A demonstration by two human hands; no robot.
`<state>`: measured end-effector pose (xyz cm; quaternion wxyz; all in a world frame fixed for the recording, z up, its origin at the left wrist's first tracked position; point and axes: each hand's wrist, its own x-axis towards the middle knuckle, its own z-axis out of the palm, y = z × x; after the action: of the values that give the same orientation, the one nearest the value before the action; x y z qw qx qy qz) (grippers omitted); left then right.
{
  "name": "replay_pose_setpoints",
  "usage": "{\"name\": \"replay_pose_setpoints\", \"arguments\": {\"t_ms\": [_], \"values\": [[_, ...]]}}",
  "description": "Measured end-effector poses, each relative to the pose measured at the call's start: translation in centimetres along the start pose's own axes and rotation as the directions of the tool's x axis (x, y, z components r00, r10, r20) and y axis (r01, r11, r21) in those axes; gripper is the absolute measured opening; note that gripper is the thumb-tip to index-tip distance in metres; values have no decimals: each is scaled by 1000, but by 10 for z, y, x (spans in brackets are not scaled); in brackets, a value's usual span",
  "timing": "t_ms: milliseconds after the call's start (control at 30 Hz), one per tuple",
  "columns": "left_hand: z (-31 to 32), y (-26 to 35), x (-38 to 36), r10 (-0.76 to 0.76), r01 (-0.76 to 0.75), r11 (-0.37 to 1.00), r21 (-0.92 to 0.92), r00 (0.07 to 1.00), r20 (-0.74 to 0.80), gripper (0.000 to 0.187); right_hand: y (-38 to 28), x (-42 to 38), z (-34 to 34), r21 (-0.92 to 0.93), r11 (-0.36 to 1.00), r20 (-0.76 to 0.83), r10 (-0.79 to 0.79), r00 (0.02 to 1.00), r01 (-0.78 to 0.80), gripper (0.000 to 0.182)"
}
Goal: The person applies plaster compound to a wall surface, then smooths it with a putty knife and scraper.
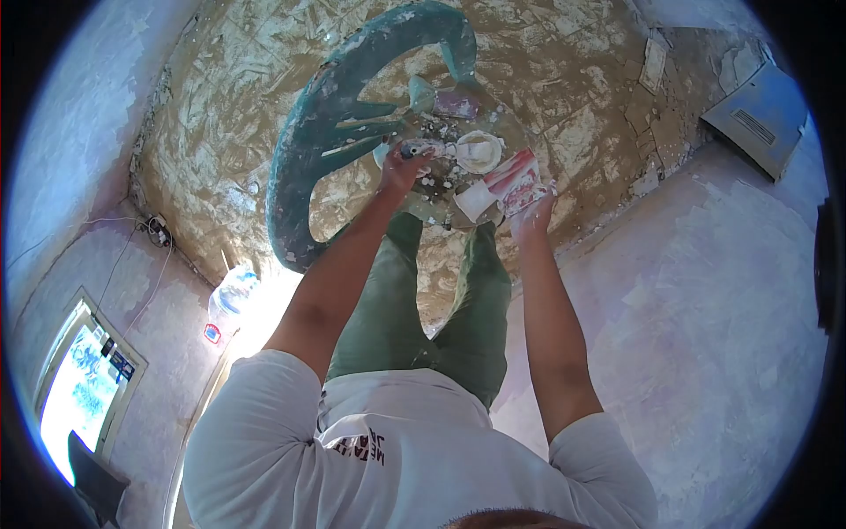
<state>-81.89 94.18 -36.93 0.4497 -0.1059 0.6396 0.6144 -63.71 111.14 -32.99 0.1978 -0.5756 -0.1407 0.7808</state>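
Note:
My left hand is closed around the dark end of a plaster-smeared tool that points to the right. Close by its far end sits a round white cup coated inside with white paste. In my right hand is a flat red piece streaked with white plaster; its exact kind I cannot tell. A pale flat piece borders it on the left. Both hands are over the seat area of a worn green plastic chair, among white crumbs. Behind the cup lies a pinkish item.
The brown floor is smeared with white plaster. A grey-blue panel leans by the right wall. On the left are a clear plastic bottle, a cable along the wall base, and a bright window.

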Motion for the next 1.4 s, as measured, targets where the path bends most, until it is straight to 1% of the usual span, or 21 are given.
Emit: {"name": "replay_pose_setpoints", "arguments": {"t_ms": [67, 167, 267, 367, 467, 567, 600, 700, 733, 833, 867, 933, 967, 1033, 1100, 1133, 1233, 1267, 1333, 1367, 1400], "values": [[2, 7, -4, -36, 36, 999, 1, 999, -2, 32, -2, -4, 5, -5, 1000, -27, -4, 1000, 4, 72], [-9, 1, -4, -28, 42, 991, -128, 994, 108, 33, 2, 7, -6, -6, 1000, 24, -6, 1000, 6, 72], [-14, 9, -14, -80, 100, 985, -141, 986, 144, 38, 7, 15, -15, 37, 999, 44, -22, 999, 20, 70], [-13, 34, -38, -16, 57, 976, -211, 981, 192, 41, -4, -11, 0, 221, 969, 145, 82, 986, -113, 64], [-15, 58, -61, -21, 70, 976, -207, 973, 229, 45, -12, -34, 5, 212, 957, 288, 133, 948, -199, 64], [-19, 96, -95, 61, 71, 921, -383, 945, 322, 44, -32, -83, 36, 236, 912, 291, 263, 920, -336, 65], [-15, 112, -111, 87, 55, 897, -438, 951, 297, 44, -40, -103, 47, 279, 879, 348, 283, 894, -387, 64], [-24, 157, -139, 228, 26, 902, -431, 819, 526, 43, -72, -172, 76, 250, 843, 464, 327, 823, -476, 61], [-23, 173, -149, 288, -25, 895, -446, 795, 534, 40, -82, -197, 85, 275, 839, 514, 284, 809, -470, 63], [-25, 218, -175, 413, -111, 887, -449, 628, 659, 37, -106, -255, 95, 178, 875, 612, 260, 747, -450, 66], [-27, 237, -184, 389, -72, 897, -435, 595, 703, 34, -112, -276, 101, 181, 876, 639, 240, 731, -446, 67], [-24, 264, -203, 430, -118, 891, -439, 533, 729, 33, -120, -318, 110, 191, 876, 685, 205, 699, -443, 70], [-23, 277, -212, 443, -137, 889, -437, 503, 743, 33, -122, -336, 112, 191, 887, 666, 198, 719, -421, 70], [-18, 308, -224, 433, -201, 901, -384, 385, 815, 25, -122, -369, 115, 198, 902, 627, 185, 757, -384, 72], [-11, 333, -238, 426, -235, 899, -370, 267, 864, 23, -120, -401, 120, 291, 892, 583, 120, 803, -345, 71], [-9, 342, -245, 414, -255, 901, -351, 263, 871, 18, -119, -416, 119, 333, 885, 559, 93, 824, -326, 70], [15, 372, -268, 424, -316, 860, -400, 7, 906, 16, -116, -454, 102, 457, 810, 603, 23, 798, -368, 70], [20, 377, -276, 419, -364, 846, -390, 1, 908, 14, -111, -460, 89, 454, 804, 685, -39, 728, -384, 71], [29, 382, -284, 402, -335, 851, -403, -76, 912, 15, -101, -468, 64, 433, 803, 817, -160, 553, -408, 72], [36, 383, -291, 394, -325, 852, -410, -118, 912, 15, -99, -478, 54, 446, 814, 800, -176, 574, -372, 72], [42, 383, -301, 380, -354, 844, -403, -134, 915, 17, -97, -491, 47, 462, 821, 780, -195, 594, -337, 72]]}}
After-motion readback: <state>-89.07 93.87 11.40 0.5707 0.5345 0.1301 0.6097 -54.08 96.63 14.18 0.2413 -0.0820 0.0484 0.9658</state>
